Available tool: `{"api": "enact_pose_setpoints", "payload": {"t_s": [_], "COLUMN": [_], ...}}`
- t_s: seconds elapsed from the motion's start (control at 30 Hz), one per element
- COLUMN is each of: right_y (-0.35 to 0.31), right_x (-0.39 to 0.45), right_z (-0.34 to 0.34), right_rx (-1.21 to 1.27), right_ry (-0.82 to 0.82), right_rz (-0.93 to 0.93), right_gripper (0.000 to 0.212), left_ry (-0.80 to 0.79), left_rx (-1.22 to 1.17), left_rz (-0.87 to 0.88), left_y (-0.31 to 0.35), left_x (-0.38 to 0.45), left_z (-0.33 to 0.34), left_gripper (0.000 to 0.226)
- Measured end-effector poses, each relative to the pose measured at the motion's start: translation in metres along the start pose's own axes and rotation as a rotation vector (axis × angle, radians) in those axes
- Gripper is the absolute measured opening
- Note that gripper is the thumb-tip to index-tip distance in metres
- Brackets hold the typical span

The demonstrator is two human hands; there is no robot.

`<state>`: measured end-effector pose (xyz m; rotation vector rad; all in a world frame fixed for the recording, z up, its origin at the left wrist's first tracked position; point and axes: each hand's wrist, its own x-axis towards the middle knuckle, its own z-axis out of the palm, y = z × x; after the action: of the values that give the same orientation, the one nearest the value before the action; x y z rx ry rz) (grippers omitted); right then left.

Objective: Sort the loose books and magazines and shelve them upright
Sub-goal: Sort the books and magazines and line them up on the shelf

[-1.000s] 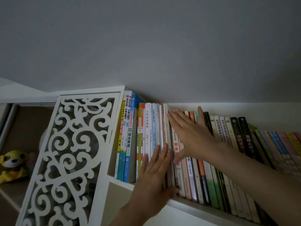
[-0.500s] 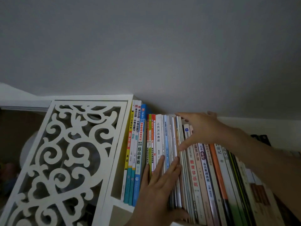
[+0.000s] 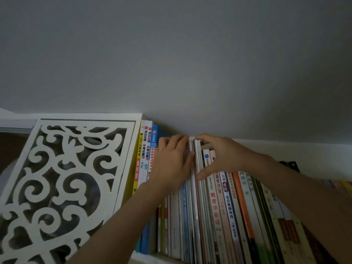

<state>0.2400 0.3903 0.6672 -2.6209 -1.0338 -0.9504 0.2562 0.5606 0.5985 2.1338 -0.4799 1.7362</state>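
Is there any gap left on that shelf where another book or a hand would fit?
Hardly. The row of books stands packed spine to spine from the carved white panel rightward. The only opening is the slit the left hand and right hand part among the thin magazines. Free room lies above the book tops, against the grey wall.

Row of books point(image 3: 224, 206): lower ends cut off by the bottom edge; rightmost spines blurred, titles unreadable. Upper spines hidden behind left hand point(image 3: 171, 164) and right hand point(image 3: 222, 155). Objects behind carved panel point(image 3: 62, 180): indistinct.
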Motion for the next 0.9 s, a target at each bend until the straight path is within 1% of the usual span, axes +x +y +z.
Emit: {"api": "enact_pose_setpoints", "payload": {"t_s": [0.07,0.17,0.27,0.37,0.5,0.63,0.73,0.83,0.9], "right_y": [0.002,0.006,0.008,0.009,0.009,0.009,0.009,0.009,0.010], "right_x": [0.000,-0.001,0.000,0.001,-0.001,-0.001,-0.002,-0.003,-0.004], "right_z": [-0.003,-0.006,-0.005,-0.004,-0.002,-0.001,0.000,0.001,0.001], "right_rx": [0.000,0.024,0.023,0.026,-0.010,-0.043,-0.046,-0.052,-0.038], "right_ry": [-0.030,-0.082,-0.045,-0.025,0.025,0.033,0.037,0.049,0.046], "right_rz": [-0.010,-0.017,-0.033,-0.039,-0.044,-0.043,-0.045,-0.043,-0.043], "right_gripper": [0.109,0.104,0.102,0.100,0.108,0.110,0.110,0.113,0.109], "left_ry": [0.000,-0.016,-0.025,-0.050,-0.055,-0.068,-0.077,0.007,0.100], "left_rx": [0.059,0.113,0.152,0.166,0.191,0.099,-0.023,-0.200,-0.299], "left_rz": [0.001,0.033,0.057,0.069,0.071,0.007,-0.020,-0.066,-0.168], "left_y": [-0.002,-0.004,-0.005,-0.006,-0.004,0.002,0.006,0.011,0.018], "left_x": [0.004,0.005,0.008,0.011,0.011,0.013,0.013,0.005,-0.008], "left_z": [0.003,0.006,0.004,0.002,0.000,-0.003,-0.006,-0.008,-0.001], "left_gripper": [0.050,0.048,0.052,0.049,0.045,0.043,0.045,0.051,0.061]}}
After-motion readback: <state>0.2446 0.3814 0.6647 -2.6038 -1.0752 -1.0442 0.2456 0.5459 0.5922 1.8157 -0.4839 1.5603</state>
